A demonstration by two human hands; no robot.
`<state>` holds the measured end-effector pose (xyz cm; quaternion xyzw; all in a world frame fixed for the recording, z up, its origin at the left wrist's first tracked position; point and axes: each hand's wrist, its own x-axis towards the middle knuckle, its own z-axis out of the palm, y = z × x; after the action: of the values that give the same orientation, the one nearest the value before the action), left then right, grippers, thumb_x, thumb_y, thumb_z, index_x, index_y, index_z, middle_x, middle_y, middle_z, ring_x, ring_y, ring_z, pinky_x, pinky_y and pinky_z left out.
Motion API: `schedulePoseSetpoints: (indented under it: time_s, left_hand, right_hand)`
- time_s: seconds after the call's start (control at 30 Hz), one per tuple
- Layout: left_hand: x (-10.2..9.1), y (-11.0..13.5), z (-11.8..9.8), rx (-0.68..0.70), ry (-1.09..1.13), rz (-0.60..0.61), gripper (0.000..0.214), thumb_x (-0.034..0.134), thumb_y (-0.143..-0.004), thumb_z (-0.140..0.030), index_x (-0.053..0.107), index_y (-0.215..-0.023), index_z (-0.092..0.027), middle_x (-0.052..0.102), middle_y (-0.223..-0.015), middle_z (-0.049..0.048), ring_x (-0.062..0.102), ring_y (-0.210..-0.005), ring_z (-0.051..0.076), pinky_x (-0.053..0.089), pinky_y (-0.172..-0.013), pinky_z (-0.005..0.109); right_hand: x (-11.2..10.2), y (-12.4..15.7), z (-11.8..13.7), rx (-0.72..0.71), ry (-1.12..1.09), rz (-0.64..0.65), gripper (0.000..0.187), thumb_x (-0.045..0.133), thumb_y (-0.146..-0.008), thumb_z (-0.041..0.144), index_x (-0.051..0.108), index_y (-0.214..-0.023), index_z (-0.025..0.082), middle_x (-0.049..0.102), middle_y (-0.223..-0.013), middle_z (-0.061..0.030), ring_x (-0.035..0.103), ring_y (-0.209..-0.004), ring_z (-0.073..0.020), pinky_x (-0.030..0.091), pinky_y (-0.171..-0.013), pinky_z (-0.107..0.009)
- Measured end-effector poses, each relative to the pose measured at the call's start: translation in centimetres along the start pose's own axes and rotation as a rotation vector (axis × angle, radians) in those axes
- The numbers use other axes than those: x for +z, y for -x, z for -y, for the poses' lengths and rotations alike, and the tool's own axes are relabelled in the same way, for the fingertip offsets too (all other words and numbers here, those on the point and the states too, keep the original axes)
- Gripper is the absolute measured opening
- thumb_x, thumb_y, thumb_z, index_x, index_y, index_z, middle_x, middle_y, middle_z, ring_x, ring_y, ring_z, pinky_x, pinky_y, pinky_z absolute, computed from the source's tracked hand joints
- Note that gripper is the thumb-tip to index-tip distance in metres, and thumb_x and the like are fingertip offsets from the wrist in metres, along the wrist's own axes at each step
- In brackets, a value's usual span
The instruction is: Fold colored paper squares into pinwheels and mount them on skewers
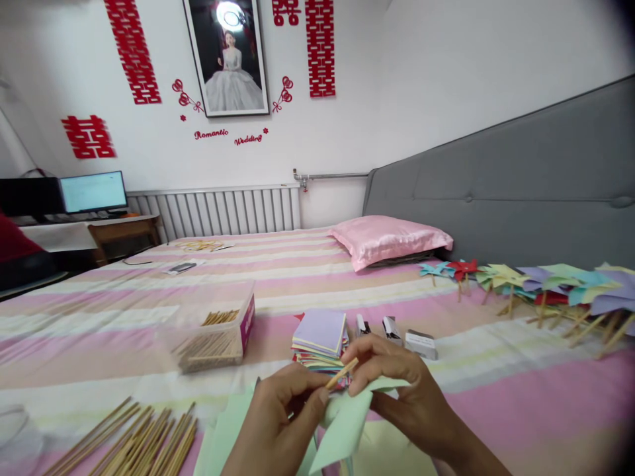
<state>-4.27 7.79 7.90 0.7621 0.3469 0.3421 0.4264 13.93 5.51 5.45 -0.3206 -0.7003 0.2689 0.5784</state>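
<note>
Close in front of me, my left hand (285, 406) pinches a short wooden stick (342, 373) between thumb and forefinger. The stick's upper end points toward the fingers of my right hand (397, 373). My right hand is closed on a pale green paper pinwheel (347, 430), its folded blades hanging below the fingers. Where the stick meets the paper is hidden by my fingers. Under my hands lie flat pale green sheets (231, 423) and a pale yellow sheet (391, 453). Just beyond stands a stack of coloured paper squares (320, 327).
Loose wooden sticks (149, 439) lie at the front left. Behind them stands a clear plastic box (218, 340) of shorter sticks. Small boxes (421, 344) sit right of the paper stack. Several finished pinwheels (560, 284) line the right side, near a pink pillow (391, 239).
</note>
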Motion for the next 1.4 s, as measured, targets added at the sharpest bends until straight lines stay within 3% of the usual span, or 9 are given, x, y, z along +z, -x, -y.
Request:
schedulePoseSetpoints:
  time_s: [0.23,0.47,0.73,0.93,1.17,1.4]
  left_hand:
    - [-0.1,-0.1,0.4,-0.038,0.003,-0.023,0.019,0.057,-0.076,-0.030,0.068,-0.071,-0.015,0.057,-0.070,0.0045,0.052,-0.066,0.017,0.039,-0.057,0.026]
    - [-0.1,0.0,0.5,-0.014,0.025,-0.045,0.017,0.058,-0.076,-0.028,0.066,-0.071,-0.014,0.059,-0.075,0.0065,0.056,-0.071,0.019,0.042,-0.064,0.029]
    - [0.1,-0.2,0.6,0.023,0.041,-0.106,0.016,0.061,-0.074,-0.028,0.067,-0.066,-0.016,0.062,-0.071,0.0052,0.057,-0.067,0.017,0.042,-0.058,0.025]
    - [0.1,0.0,-0.4,-0.023,-0.120,-0.081,0.018,0.059,-0.076,-0.031,0.071,-0.071,-0.018,0.065,-0.063,0.0029,0.049,-0.056,0.013,0.033,-0.049,0.021]
    - [-1.1,0.4,-0.2,-0.023,-0.177,0.011,0.034,0.045,-0.084,-0.036,0.071,-0.076,-0.015,0.066,-0.069,0.0050,0.055,-0.065,0.017,0.038,-0.057,0.023]
    - [-0.9,0.2,0.3,0.030,-0.164,0.027,0.028,0.047,-0.084,-0.031,0.070,-0.094,-0.020,0.068,-0.077,0.0047,0.057,-0.071,0.017,0.040,-0.062,0.025]
  right_hand:
    - [0.2,0.3,-0.2,-0.032,0.054,-0.004,0.017,0.066,-0.075,0.013,0.072,-0.081,0.027,0.059,-0.090,-0.0030,0.059,-0.086,-0.0171,0.045,-0.076,-0.027]
    - [0.4,0.2,-0.5,-0.046,0.038,-0.035,0.015,0.066,-0.075,0.013,0.071,-0.081,0.026,0.060,-0.087,-0.0031,0.060,-0.082,-0.0166,0.047,-0.073,-0.026]
    - [0.3,0.4,-0.4,-0.084,0.082,-0.061,0.017,0.066,-0.074,0.011,0.070,-0.082,0.025,0.062,-0.087,-0.0030,0.061,-0.081,-0.0161,0.047,-0.072,-0.025]
    - [0.1,0.3,-0.4,-0.148,0.113,-0.072,0.018,0.064,-0.075,0.009,0.069,-0.084,0.023,0.062,-0.086,-0.0034,0.062,-0.081,-0.0161,0.048,-0.072,-0.025]
    - [-0.3,0.3,-0.4,-0.177,0.141,-0.106,0.019,0.064,-0.075,0.008,0.067,-0.084,0.024,0.061,-0.088,-0.0025,0.061,-0.082,-0.0156,0.048,-0.072,-0.025]
    - [-0.2,0.4,-0.5,-0.174,0.162,-0.092,0.021,0.064,-0.074,0.007,0.067,-0.084,0.025,0.061,-0.093,-0.0021,0.061,-0.084,-0.0150,0.048,-0.074,-0.024]
